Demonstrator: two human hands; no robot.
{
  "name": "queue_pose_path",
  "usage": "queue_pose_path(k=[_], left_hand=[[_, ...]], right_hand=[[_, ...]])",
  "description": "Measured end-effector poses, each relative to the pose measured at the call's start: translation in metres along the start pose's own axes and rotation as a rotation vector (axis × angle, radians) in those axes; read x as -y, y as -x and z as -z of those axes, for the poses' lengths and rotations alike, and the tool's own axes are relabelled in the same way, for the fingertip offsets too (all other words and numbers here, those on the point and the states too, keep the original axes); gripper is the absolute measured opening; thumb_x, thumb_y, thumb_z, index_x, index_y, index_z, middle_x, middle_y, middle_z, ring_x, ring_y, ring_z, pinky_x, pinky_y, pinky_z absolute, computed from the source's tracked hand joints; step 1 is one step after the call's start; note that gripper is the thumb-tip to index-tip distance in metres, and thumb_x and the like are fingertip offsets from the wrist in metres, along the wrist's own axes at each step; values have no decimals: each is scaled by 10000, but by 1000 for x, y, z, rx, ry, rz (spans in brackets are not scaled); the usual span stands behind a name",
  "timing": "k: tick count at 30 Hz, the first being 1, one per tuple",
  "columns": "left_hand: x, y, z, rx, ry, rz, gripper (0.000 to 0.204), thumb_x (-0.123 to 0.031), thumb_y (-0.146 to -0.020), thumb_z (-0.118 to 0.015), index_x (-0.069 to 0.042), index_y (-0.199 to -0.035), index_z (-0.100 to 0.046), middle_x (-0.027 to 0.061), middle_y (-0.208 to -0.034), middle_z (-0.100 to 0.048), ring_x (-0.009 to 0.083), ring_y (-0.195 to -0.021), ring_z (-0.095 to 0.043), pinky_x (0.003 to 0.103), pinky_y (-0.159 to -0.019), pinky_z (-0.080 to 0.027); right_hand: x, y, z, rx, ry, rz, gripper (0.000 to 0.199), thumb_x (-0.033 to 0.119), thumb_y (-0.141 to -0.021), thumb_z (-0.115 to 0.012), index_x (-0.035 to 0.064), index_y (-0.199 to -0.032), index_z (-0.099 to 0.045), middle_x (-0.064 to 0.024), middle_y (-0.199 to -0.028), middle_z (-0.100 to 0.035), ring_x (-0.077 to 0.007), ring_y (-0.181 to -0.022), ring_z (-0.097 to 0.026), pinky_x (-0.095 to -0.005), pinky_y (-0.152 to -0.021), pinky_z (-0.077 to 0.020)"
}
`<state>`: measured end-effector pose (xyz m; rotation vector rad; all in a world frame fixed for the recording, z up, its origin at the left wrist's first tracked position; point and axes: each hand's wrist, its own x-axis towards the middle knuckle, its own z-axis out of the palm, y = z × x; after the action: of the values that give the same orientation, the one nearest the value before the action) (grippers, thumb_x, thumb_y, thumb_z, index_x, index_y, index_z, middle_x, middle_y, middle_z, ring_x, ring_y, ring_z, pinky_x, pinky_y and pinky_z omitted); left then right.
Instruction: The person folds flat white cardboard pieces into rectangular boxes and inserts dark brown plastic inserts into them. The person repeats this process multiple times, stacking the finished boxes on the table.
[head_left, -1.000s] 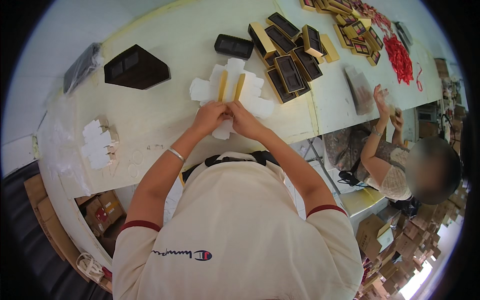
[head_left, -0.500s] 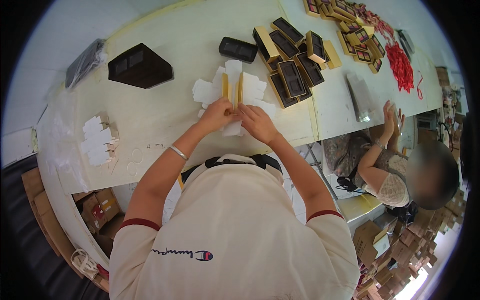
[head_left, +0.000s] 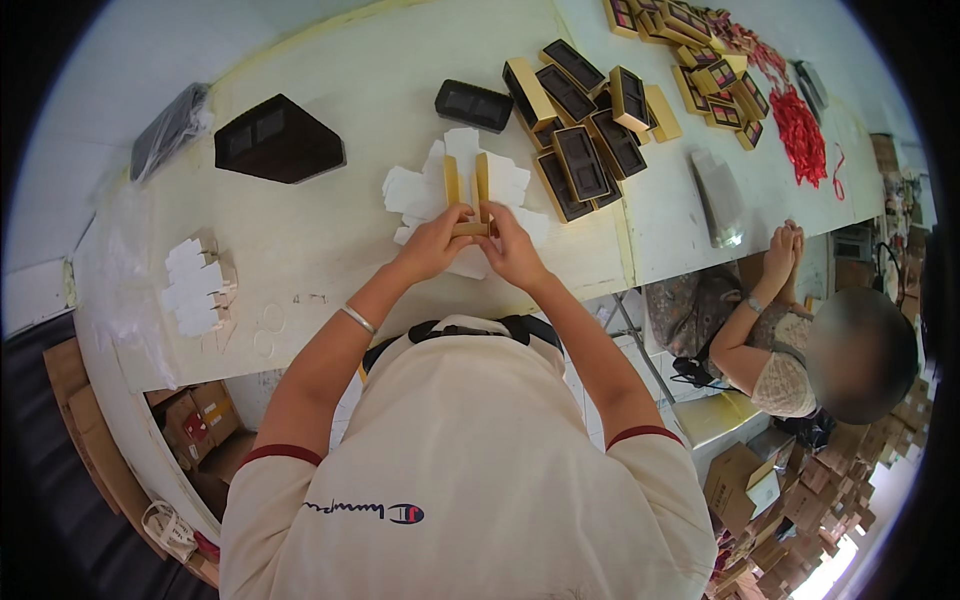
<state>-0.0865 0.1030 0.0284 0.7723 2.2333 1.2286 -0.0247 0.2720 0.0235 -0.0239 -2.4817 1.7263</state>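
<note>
In front of me on the table lies an unfolded cardboard box blank (head_left: pixel 459 180), white inside with gold outer faces. Two gold side walls stand up on it, with a white strip between them. My left hand (head_left: pixel 436 240) pinches the near left corner, its fingers closed on the folded edge. On the near right corner my right hand (head_left: pixel 513 245) is closed in the same way. A short gold end panel (head_left: pixel 470 229) stands raised between my hands. More white flaps spread out beneath and around it.
Gold boxes with black inserts (head_left: pixel 580 165) are heaped to the right of the blank. A single black insert tray (head_left: pixel 473 104) lies beyond it, a stack of black trays (head_left: pixel 278 140) further left. Flat white blanks (head_left: pixel 196 287) lie at left. A co-worker (head_left: pixel 770 330) sits at right, near red ribbons (head_left: pixel 800 135).
The gold end panel near me now stands up between my hands. My right hand has shifted slightly right, to the corner. The co-worker's hands have come together and moved lower.
</note>
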Motion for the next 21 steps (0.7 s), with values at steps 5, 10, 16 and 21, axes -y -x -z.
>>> queue_pose_path(k=[5, 10, 16, 21], left_hand=[[0, -4, 1, 52, -59, -22, 392, -99, -882, -565, -96, -1213, -354, 156, -1143, -540, 337, -1032, -567, 397, -856, -458], [9, -10, -7, -27, 40, 16, 343, -66, -872, -566, -99, -1160, -381, 142, -1190, -514, 322, -1035, -565, 386, -853, -457], [0, -3, -16, -176, -37, 67, 181, -92, -830, -640, -54, -980, -548, 111, -1206, -512, 269, -990, -573, 359, -774, -491], [5, 10, -20, -321, -338, -271, 158, -150, -767, -680, -70, -892, -627, 79, -985, -559, 272, -866, -570, 375, -732, -479]], right_hand=[[-16, 2, -6, -87, 181, 206, 413, 21, -793, -660, 8, -1174, -503, -156, -949, -567, -291, -842, -594, -368, -723, -500], [-16, 2, -9, -18, 144, -114, 351, 55, -806, -654, 28, -1135, -534, -164, -1065, -543, -279, -822, -587, -355, -682, -498], [-15, 12, -2, 72, 584, 259, 279, 113, -802, -621, 45, -1064, -555, -178, -1195, -477, -284, -897, -580, -387, -693, -487], [-13, 1, -1, 81, 780, 433, 207, 99, -770, -558, 40, -968, -567, -133, -1095, -507, -250, -897, -548, -351, -744, -434]])
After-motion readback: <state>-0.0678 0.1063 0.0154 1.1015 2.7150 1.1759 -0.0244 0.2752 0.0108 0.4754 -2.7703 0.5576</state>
